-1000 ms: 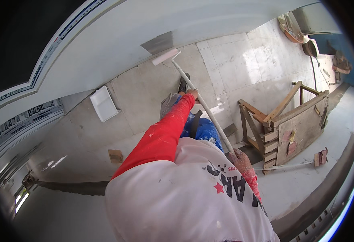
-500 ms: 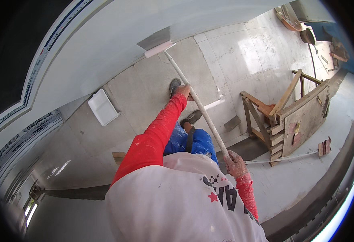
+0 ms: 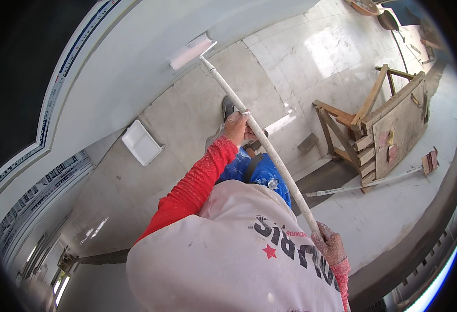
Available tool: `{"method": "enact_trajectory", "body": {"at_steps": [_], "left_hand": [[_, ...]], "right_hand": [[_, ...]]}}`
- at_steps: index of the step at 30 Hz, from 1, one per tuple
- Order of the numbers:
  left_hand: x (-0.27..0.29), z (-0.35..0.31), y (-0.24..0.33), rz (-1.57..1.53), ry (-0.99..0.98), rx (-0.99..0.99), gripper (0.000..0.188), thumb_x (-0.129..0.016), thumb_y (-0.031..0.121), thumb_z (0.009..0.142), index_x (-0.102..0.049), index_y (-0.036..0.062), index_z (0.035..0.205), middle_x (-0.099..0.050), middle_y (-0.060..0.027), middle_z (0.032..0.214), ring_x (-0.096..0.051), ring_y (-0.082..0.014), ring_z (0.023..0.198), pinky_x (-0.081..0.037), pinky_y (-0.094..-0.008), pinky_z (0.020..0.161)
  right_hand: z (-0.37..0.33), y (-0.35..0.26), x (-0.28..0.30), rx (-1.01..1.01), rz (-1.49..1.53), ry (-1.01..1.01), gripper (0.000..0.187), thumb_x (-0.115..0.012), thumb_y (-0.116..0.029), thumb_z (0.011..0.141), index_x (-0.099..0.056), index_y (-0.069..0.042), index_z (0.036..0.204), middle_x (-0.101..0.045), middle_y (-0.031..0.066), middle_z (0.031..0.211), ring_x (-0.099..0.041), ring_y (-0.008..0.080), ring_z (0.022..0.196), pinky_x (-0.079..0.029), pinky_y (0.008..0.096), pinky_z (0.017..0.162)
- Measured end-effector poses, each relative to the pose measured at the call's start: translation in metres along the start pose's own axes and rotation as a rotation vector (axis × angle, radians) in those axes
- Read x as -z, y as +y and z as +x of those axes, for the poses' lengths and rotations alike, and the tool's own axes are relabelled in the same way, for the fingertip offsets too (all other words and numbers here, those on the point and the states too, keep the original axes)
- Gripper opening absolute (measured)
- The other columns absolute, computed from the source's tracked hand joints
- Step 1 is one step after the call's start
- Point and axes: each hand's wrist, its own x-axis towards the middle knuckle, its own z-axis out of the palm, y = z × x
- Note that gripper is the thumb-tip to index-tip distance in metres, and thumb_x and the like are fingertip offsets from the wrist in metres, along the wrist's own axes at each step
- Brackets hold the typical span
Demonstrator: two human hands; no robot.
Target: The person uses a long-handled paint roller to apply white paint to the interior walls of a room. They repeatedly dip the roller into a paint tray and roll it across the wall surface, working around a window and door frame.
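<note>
The left grip [image 3: 237, 127] wraps the white pole [image 3: 279, 163]; the right grip [image 3: 330, 244], at the left's five o'clock, clasps the near end. The roller [image 3: 189, 52] lies at eleven o'clock from both, against the wall [image 3: 150, 39].

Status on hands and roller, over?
Left hand and right hand closed on pole. Roller head at lower wall. White tray on floor, apart from roller head.

A rough, speckled matt finish is shown by the pole [image 3: 275, 158] at centre. Smooth, plastic-looking white is presented by the tray [image 3: 141, 143] at centre left, glossy stone-like surfaces by the floor tiles [image 3: 283, 54] at upper right, and rough bare wood by the trestle [image 3: 405, 120] at right.
</note>
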Motion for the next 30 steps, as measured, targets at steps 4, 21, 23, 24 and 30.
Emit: {"method": "enact_trajectory", "body": {"at_steps": [4,21,23,24,30], "left_hand": [[0.057,0.087,-0.025,0.106,0.126,0.044,0.027,-0.049,0.027,0.096,-0.049,0.0001,0.097,-0.06,-0.0151,0.076,-0.068,-0.0329,0.068,-0.061,-0.0443,0.06],[0.074,0.201,-0.033,0.198,0.201,0.185,0.023,-0.048,0.024,0.095,-0.048,0.0016,0.098,-0.06,-0.014,0.081,-0.067,-0.0315,0.068,-0.061,-0.0465,0.06],[0.067,0.182,-0.027,0.152,0.181,0.135,0.026,-0.048,0.024,0.094,-0.048,-0.0012,0.099,-0.061,-0.0156,0.081,-0.067,-0.0306,0.066,-0.061,-0.0456,0.058],[0.058,0.167,-0.027,0.142,0.192,0.094,0.029,-0.048,0.025,0.094,-0.051,-0.0034,0.096,-0.062,-0.0173,0.081,-0.068,-0.03,0.065,-0.062,-0.045,0.058],[-0.012,0.033,-0.002,-0.045,0.032,-0.031,0.025,-0.05,0.025,0.094,-0.05,0.0003,0.094,-0.061,-0.0134,0.077,-0.068,-0.0296,0.063,-0.062,-0.0409,0.054]], "right_hand": [[0.085,-0.001,-0.044,0.037,0.033,0.014,0.038,-0.059,-0.025,0.091,-0.057,0.001,0.119,-0.066,0.0214,0.088,-0.066,0.034,0.083,-0.05,0.0386,0.073],[0.177,-0.034,-0.033,-0.002,-0.178,0.013,0.043,-0.056,-0.034,0.092,-0.058,0.001,0.117,-0.065,0.0228,0.097,-0.063,0.0371,0.091,-0.048,0.0404,0.081],[0.161,-0.026,-0.029,0.027,-0.14,0.021,0.043,-0.056,-0.033,0.092,-0.058,0.001,0.117,-0.065,0.0226,0.097,-0.063,0.0358,0.089,-0.048,0.0397,0.08],[0.149,-0.019,-0.027,0.041,-0.117,0.026,0.042,-0.056,-0.032,0.092,-0.058,0.002,0.117,-0.065,0.0225,0.096,-0.064,0.0352,0.088,-0.048,0.0393,0.08],[0.012,-0.007,0.007,-0.064,-0.003,0.05,0.038,-0.06,-0.023,0.09,-0.057,0.0,0.12,-0.063,0.0177,0.078,-0.061,0.0279,0.068,-0.048,0.0367,0.068]]}}
